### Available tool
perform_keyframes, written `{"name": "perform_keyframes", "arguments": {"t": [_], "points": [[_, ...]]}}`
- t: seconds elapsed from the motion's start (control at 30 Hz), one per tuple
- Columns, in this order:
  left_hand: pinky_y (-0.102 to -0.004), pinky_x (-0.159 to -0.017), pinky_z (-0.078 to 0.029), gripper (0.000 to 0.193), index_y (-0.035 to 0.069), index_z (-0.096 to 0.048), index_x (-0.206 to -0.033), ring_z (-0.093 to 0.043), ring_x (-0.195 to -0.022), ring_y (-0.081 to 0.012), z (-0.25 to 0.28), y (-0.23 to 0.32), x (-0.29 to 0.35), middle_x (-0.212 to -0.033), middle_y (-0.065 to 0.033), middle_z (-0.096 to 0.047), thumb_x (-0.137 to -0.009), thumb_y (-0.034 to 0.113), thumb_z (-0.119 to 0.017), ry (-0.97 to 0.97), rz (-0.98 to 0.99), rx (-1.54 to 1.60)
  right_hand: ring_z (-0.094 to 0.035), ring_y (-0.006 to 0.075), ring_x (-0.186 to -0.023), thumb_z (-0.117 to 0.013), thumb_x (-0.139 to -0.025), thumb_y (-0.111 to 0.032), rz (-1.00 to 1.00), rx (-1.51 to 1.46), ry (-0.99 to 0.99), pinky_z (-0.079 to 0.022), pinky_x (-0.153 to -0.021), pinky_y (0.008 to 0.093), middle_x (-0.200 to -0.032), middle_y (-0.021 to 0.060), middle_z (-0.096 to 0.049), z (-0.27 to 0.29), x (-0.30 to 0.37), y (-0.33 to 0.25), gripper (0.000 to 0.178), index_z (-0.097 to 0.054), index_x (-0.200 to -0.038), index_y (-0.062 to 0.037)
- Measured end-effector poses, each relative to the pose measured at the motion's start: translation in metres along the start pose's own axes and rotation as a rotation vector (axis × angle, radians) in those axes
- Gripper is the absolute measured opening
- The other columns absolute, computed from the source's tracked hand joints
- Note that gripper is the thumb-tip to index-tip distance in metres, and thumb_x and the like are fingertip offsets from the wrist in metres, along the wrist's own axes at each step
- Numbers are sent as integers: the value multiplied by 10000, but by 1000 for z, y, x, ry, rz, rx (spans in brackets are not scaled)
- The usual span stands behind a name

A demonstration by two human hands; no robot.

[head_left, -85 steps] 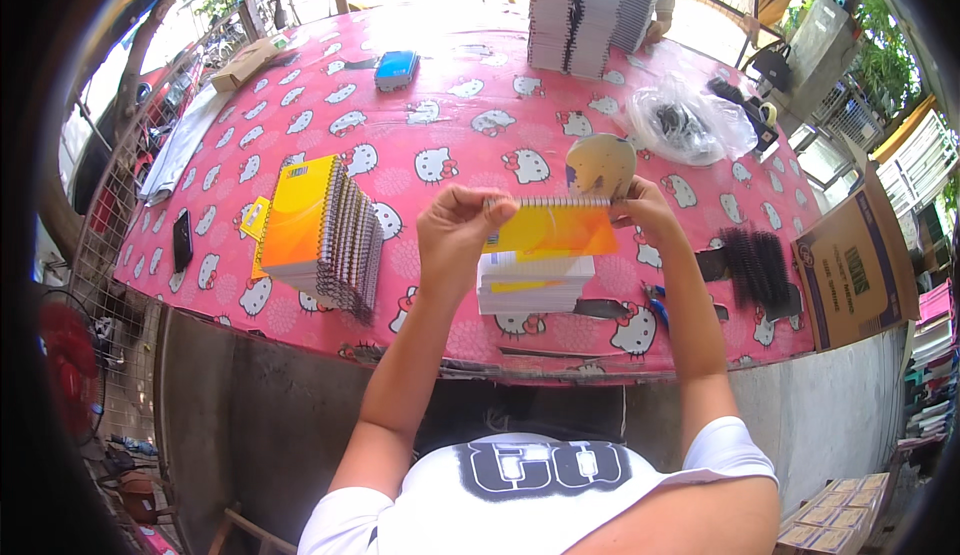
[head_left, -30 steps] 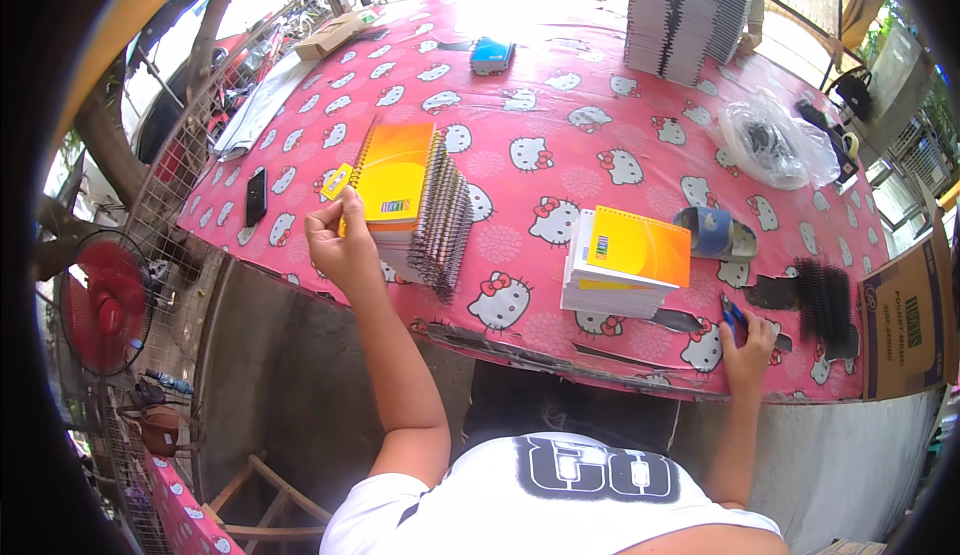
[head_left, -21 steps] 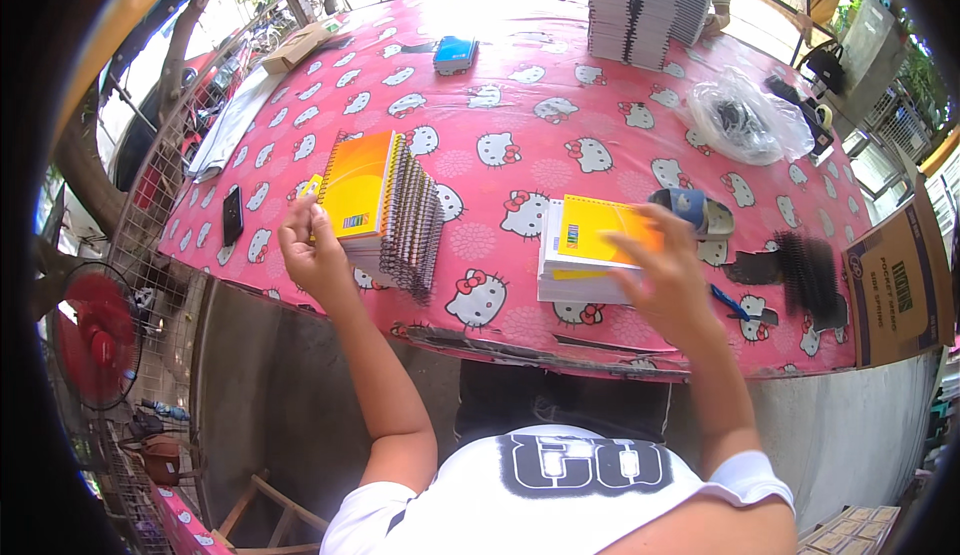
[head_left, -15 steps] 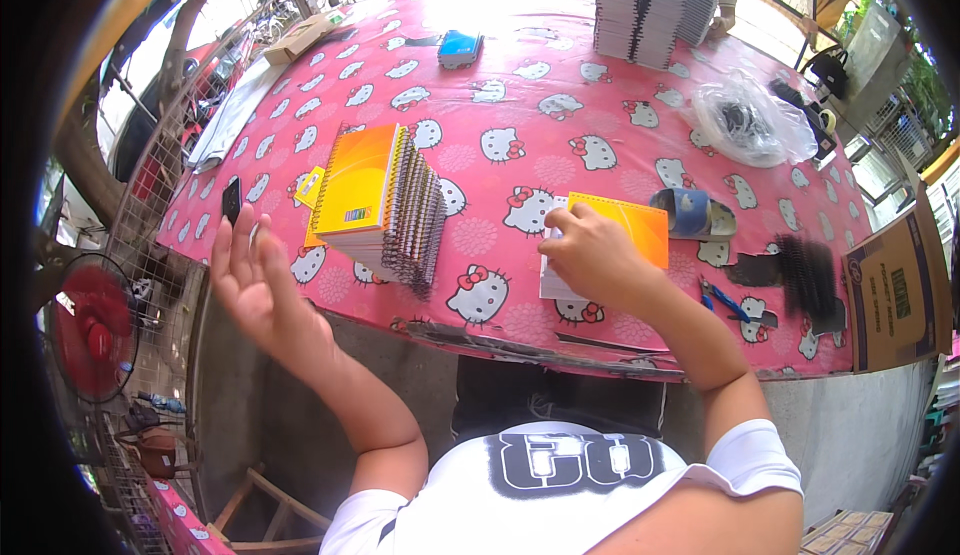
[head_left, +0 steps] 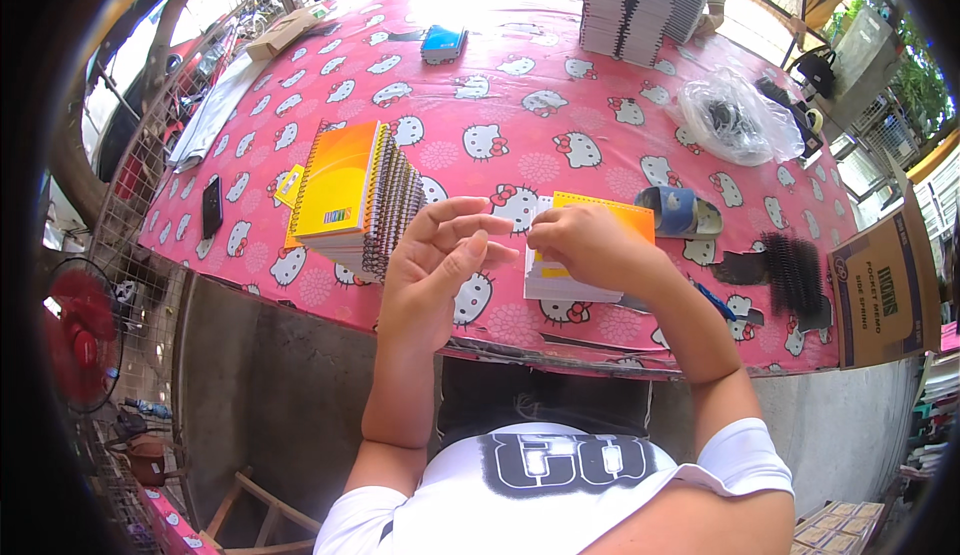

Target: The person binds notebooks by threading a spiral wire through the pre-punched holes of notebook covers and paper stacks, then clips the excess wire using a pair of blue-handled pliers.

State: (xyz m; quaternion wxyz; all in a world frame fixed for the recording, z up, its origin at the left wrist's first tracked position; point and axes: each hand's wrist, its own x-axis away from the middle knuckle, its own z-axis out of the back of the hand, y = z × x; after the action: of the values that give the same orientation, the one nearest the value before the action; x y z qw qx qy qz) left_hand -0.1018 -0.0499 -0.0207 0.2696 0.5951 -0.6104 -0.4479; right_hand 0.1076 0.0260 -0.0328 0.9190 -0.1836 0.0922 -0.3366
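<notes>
My left hand (head_left: 440, 270) is raised over the near table edge, palm turned right, fingers stretched and holding nothing. Close to its fingertips is my right hand (head_left: 595, 245), curled over a stack of punched white sheets (head_left: 570, 289) with a loose yellow-orange cover (head_left: 630, 217). The right fingers are bent together above the sheets; what they pinch, if anything, is hidden. No spiral shows along the punched edge of that cover. Left of my left hand stands a pile of spiral notebooks (head_left: 338, 180) with yellow-orange covers, their coils facing right.
A blue slipper (head_left: 665, 212), black wire spirals (head_left: 795, 270), blue-handled pliers (head_left: 712, 300) and a carton (head_left: 885, 290) lie rightward. Farther off are a clear plastic bag (head_left: 740, 120), blue notebooks (head_left: 443, 43) and tall notebook stacks (head_left: 640, 10) beside another person. A phone (head_left: 212, 207) lies left.
My left hand has swung from beyond the notebook pile's left side rightward, close to my right hand. The right hand stays over the sheets, its fingers more curled. The whole view has shifted slightly.
</notes>
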Motion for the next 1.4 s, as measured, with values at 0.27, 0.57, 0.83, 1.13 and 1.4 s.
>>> {"name": "perform_keyframes", "arguments": {"t": [0.27, 0.57, 0.83, 1.13, 1.4], "points": [[-336, -509, -561, 596, 70, -228, -1375, -669, -834, -210, 7, -37, -42, -929, -154, -624, -966, 339, -568, -28, 463, 167, -687, 240, -912, -578, -804, 35, -215, -246, 528, -540, -729, 369, -938, 178, -666, 20, 24, -23, 251, -642, -1041, -16], [-265, -779, -496, 460, 89, -414, -1331, -617, -903, -140, -8, -73, -55, -1025, -87, -614, -914, -36, -565, -116, -222, -566, -588, 213, -1030, -703, -769, 60, -117, -579, 981, -493, -896, 334, -1081, 85, -578, 5, 74, 19, 475, -495, -1181, -53], [-392, -929, -447, 570, 134, -361, -1433, -526, -1124, -262, -1, -106, -42, -1258, -165, -480, -915, 19, -568, -41, -396, -767, -534, 115, -953, -635, -810, 95, -191, -967, 857, -471, -848, 273, -1021, 47, -503, -48, 54, 23, 401, -419, -1110, -61], [-474, -1013, -299, 208, 135, -710, -1027, -572, -1022, -227, -59, -77, -54, -1022, -40, -671, -820, 151, -709, -13, -578, -1336, -594, 197, -900, -688, -777, 9, -255, -558, 844, -499, -760, 334, -956, 111, -580, -41, 71, 33, 322, -504, -1038, -34], [-349, -885, -360, 104, 101, -751, -857, -596, -838, -167, -54, -76, -65, -826, 2, -707, -768, 155, -753, -64, -574, -1082, -594, 83, -803, -699, -793, 20, -253, -572, 777, -490, -720, 238, -913, 26, -675, 16, 142, 85, 206, -689, -991, -36]]}}
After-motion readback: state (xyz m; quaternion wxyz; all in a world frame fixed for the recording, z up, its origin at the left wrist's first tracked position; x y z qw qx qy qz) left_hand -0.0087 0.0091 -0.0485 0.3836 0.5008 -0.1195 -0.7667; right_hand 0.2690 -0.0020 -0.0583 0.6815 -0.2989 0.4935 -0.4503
